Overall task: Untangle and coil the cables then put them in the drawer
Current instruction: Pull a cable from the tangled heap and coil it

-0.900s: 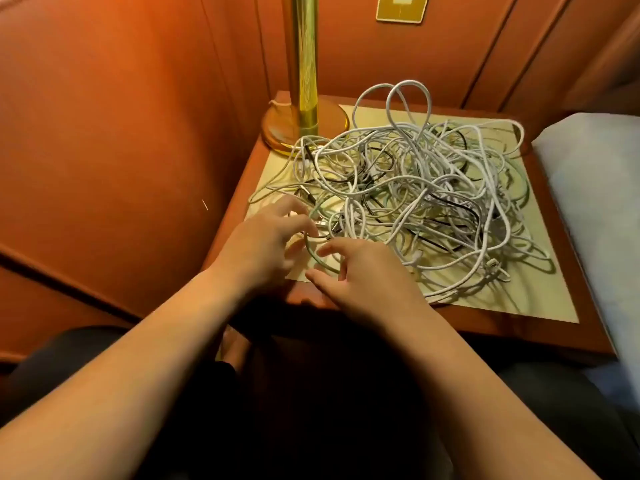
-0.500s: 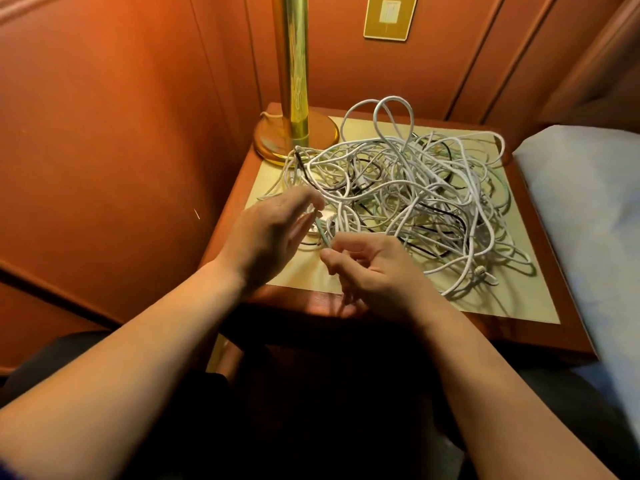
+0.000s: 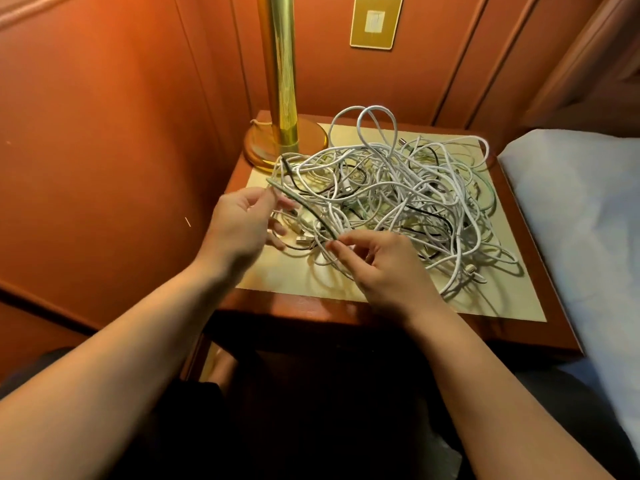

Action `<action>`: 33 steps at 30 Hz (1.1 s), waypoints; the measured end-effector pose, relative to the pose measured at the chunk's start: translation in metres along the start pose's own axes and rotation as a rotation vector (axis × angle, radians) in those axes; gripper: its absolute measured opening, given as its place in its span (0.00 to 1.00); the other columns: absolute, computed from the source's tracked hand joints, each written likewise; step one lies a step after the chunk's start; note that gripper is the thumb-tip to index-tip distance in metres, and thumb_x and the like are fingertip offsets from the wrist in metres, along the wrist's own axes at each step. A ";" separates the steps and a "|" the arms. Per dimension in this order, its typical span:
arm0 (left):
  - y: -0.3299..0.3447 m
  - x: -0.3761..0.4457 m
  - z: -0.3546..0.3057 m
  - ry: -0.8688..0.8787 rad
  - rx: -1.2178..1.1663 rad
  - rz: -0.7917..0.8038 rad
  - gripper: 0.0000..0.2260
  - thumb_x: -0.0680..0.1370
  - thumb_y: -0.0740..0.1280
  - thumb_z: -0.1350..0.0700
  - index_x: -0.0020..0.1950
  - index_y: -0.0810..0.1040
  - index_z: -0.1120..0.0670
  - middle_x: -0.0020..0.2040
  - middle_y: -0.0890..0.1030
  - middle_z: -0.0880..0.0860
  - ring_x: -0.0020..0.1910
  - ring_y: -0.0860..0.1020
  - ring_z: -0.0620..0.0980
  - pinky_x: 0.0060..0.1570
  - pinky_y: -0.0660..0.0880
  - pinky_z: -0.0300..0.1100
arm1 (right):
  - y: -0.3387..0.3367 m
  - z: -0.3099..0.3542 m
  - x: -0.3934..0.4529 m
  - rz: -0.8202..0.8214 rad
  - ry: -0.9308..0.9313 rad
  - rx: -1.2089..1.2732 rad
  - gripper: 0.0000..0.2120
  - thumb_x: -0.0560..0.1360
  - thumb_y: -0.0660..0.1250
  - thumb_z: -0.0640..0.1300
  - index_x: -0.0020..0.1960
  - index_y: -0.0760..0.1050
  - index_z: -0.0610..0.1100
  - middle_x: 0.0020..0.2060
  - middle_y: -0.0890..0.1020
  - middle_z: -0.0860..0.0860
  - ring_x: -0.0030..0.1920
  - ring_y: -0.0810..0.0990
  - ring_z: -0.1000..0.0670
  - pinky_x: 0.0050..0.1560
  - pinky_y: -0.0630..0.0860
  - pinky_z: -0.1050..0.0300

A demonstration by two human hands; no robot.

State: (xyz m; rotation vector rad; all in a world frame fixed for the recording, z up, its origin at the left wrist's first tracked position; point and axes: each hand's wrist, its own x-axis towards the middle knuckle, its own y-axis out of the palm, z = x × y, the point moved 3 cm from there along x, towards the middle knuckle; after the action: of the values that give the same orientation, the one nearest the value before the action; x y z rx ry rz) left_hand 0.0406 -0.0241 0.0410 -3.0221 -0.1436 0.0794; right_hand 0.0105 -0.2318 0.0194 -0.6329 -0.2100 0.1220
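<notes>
Cables [image 3: 398,199], mostly white with a few black and greenish strands, lie in one big knotted heap on the nightstand [image 3: 311,303], right beside the brass lamp base [image 3: 284,143] and spreading away from it toward the bed [image 3: 581,209]. Nothing is coiled yet, and no drawer shows open, so I judge the task barely begun: one strand is being singled out, and every cable remains to be freed, wound and stowed.

The left hand [image 3: 239,223], in front of the lamp base, pinches one end of a greenish cable [image 3: 301,206] between thumb and fingertips. The right hand [image 3: 377,265], farther from the lamp, pinches the same strand lower down, so it stretches taut between them above the heap.

Compared with half a second ago, the hands are wider apart and the green strand is now lifted clear, where before both hands fumbled close together at the heap's near edge.
</notes>
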 end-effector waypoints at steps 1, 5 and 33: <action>0.007 -0.010 -0.006 -0.013 -0.057 0.083 0.18 0.86 0.59 0.53 0.50 0.82 0.64 0.47 0.84 0.58 0.34 0.79 0.51 0.27 0.78 0.45 | -0.001 0.001 0.000 -0.031 -0.004 0.032 0.09 0.80 0.71 0.54 0.49 0.87 0.50 0.24 0.74 0.60 0.26 0.72 0.57 0.31 0.62 0.64; 0.022 -0.026 0.000 0.095 0.001 0.329 0.12 0.83 0.65 0.53 0.56 0.84 0.60 0.47 0.85 0.57 0.40 0.82 0.53 0.31 0.79 0.49 | 0.002 0.008 0.001 -0.063 -0.037 0.042 0.08 0.80 0.71 0.52 0.49 0.87 0.50 0.22 0.72 0.59 0.24 0.70 0.55 0.29 0.60 0.62; -0.006 -0.015 -0.029 -0.264 -0.883 0.225 0.13 0.85 0.58 0.47 0.55 0.74 0.56 0.34 0.78 0.50 0.28 0.78 0.43 0.33 0.81 0.37 | 0.052 0.033 0.010 -0.025 -0.270 -0.093 0.09 0.78 0.70 0.55 0.55 0.86 0.54 0.39 0.80 0.58 0.36 0.77 0.59 0.36 0.77 0.52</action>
State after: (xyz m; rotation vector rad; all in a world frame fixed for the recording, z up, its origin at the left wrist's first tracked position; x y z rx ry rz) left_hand 0.0272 -0.0226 0.0708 -3.8768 0.2006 0.5776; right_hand 0.0095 -0.1697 0.0160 -0.7054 -0.4861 0.1740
